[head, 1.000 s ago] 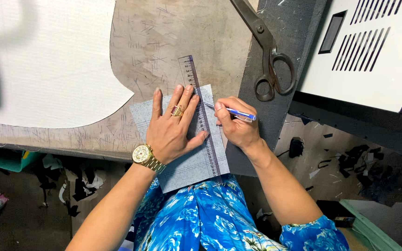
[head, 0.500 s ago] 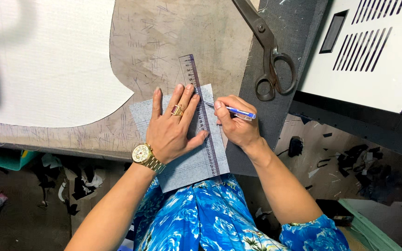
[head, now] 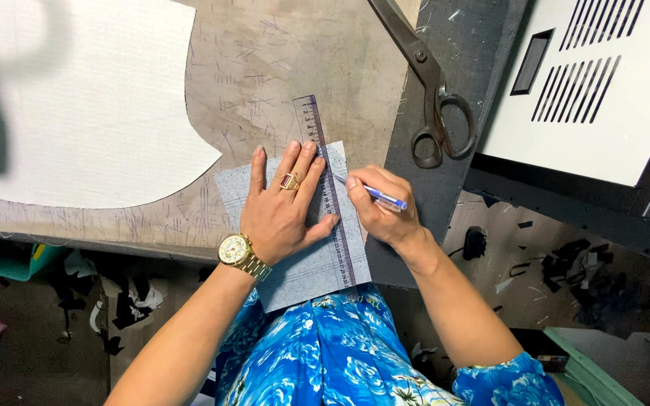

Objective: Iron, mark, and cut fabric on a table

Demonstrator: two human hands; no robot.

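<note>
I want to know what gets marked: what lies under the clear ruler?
Under the ruler lies a grey fabric piece; its top end rests on the scratched table. The left hand presses both down, hiding the fabric beneath the palm.

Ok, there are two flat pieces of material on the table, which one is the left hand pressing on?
The small grey piece at the table's near edge, under the left hand and the clear ruler. The large white piece lies apart, untouched.

A single head-worn camera looks almost straight down from close above the worn brown work surface point(head: 280, 68), the person's body at 6 o'clock. The grey fabric piece point(head: 302, 274) sits near centre; floor shows along the lower edge.
</note>
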